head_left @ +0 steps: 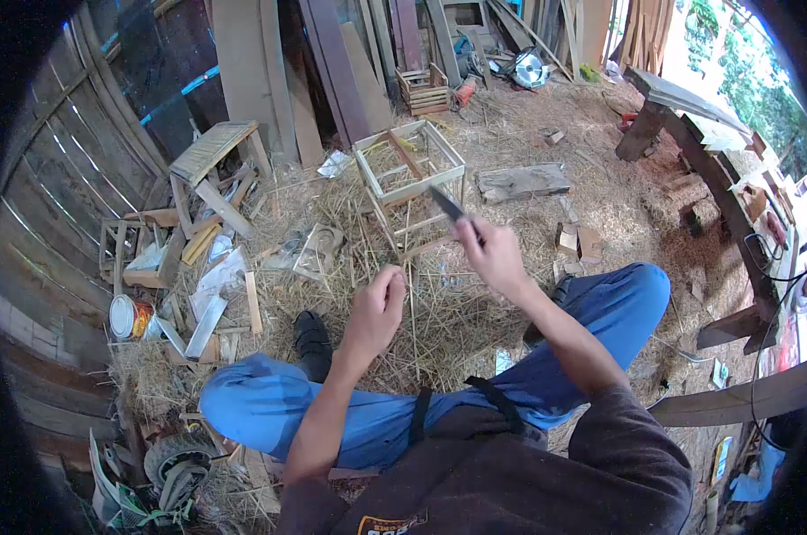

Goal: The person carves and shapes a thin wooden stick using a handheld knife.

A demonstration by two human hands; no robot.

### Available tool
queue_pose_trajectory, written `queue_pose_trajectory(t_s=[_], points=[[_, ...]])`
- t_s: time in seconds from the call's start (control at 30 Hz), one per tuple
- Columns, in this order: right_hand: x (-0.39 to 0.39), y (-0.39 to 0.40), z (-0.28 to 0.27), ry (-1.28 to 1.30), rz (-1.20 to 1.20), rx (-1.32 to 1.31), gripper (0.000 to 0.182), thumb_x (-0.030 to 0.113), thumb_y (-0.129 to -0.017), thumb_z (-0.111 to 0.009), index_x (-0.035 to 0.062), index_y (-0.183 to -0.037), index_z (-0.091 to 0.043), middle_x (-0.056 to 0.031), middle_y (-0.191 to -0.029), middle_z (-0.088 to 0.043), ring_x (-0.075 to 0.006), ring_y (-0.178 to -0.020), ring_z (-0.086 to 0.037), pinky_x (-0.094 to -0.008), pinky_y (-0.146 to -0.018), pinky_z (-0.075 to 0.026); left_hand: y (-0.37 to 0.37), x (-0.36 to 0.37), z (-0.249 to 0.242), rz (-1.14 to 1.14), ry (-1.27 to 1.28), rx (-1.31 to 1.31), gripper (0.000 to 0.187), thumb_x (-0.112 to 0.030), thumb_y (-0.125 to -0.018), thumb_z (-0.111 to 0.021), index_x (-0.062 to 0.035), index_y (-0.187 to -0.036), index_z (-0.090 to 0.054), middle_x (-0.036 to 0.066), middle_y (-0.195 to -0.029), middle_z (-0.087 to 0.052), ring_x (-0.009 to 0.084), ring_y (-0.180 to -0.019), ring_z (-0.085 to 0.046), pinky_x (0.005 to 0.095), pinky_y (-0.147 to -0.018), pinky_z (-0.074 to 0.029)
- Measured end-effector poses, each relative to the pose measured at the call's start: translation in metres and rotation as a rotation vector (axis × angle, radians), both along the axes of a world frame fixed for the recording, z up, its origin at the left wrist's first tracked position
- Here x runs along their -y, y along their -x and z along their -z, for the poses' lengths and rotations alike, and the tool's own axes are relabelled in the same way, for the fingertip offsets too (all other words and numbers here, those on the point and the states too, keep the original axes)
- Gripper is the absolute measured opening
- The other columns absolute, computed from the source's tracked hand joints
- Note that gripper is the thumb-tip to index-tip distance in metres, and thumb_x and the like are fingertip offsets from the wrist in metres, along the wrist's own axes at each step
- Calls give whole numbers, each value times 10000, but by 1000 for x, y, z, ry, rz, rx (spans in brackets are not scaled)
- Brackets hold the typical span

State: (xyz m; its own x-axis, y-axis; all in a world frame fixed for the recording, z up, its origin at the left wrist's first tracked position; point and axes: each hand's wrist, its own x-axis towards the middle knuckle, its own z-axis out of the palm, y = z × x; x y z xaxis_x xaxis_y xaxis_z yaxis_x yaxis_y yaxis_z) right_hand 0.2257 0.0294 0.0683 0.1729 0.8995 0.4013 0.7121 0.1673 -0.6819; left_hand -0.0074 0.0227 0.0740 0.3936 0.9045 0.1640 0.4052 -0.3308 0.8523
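My right hand is wrapped round the handle of a knife, whose dark blade points up and to the left. My left hand is closed in front of my lap, thumb uppermost. A thin pale strip runs down beside its fingers and seems gripped there, though the fingers hide the hold. Just beyond both hands stands a light wooden frame with slim legs and a brown bar across its top. The knife tip overlaps the frame's near corner in view; contact cannot be judged.
Straw-like shavings cover the ground between my legs. A small wooden stool and a paint can stand left. A plank lies ahead, near a circular saw. A long workbench runs along the right.
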Motion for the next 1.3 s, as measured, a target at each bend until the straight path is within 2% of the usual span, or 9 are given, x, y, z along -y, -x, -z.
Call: queue_pose_trajectory(t_s=[0.1,0.23,0.33,0.47,0.63,0.77,1.0,1.13,1.3], points=[[-4,-2,-3,-19,51,-58,417,323,-1035,-488,-5,-818,-628,-160,-540,-546,-256,-439,-543,-414,-460,-418,-1,-1,4,57,-91,-42,203,-183,-1011,-491,-4,-999,-586,127,-689,-581,184,-592,-561,344,-578,-436],[-2,16,25,-72,26,-72,396,315,-1037,-480,11,-834,-634,-151,-533,-557,-248,-447,-557,-410,-453,-417,3,2,4,87,-27,-81,203,-180,-1004,-501,-1,-1004,-595,140,-720,-601,200,-590,-582,358,-576,-448],[-2,4,7,86,-33,-113,397,305,-1040,-469,12,-833,-636,-136,-521,-549,-227,-442,-552,-408,-448,-421,4,3,-2,89,-9,-50,197,-173,-1000,-509,2,-993,-600,135,-734,-611,201,-584,-586,359,-570,-451],[-8,-15,-7,-59,60,-97,390,305,-1037,-469,16,-845,-647,-102,-505,-535,-189,-418,-529,-392,-431,-423,-1,4,0,106,-45,-14,192,-166,-999,-518,6,-993,-603,124,-749,-625,189,-601,-592,338,-578,-458],[9,20,4,-61,-133,34,347,291,-1022,-502,13,-868,-640,-159,-526,-553,-268,-419,-555,-408,-434,-429,-1,0,-2,110,-13,-22,191,-158,-997,-515,7,-1007,-609,129,-804,-657,207,-667,-643,329,-613,-482],[-5,-9,-17,-2,99,-69,292,249,-1004,-536,19,-855,-638,-177,-552,-576,-357,-493,-610,-453,-476,-463,-2,0,2,113,-70,-33,180,-150,-993,-515,2,-1010,-611,137,-802,-661,226,-663,-648,335,-616,-486],[13,26,14,-30,-162,29,273,280,-979,-588,38,-876,-661,-183,-561,-581,-344,-479,-609,-439,-465,-456,0,-3,7,105,-23,-73,178,-149,-989,-524,1,-1021,-615,134,-796,-654,231,-627,-627,335,-603,-481],[-2,-14,-3,27,111,-102,288,297,-983,-578,41,-883,-665,-164,-552,-572,-324,-461,-592,-431,-480,-457,-4,-1,3,121,-52,-33,191,-155,-991,-523,4,-1044,-614,140,-789,-652,229,-627,-620,352,-601,-474],[17,27,18,-76,-181,52,317,318,-1000,-532,47,-892,-657,-170,-581,-591,-374,-501,-595,-451,-505,-469,-7,-2,7,98,-66,-19,202,-169,-995,-521,8,-1036,-609,142,-760,-638,195,-640,-610,350,-606,-467]])
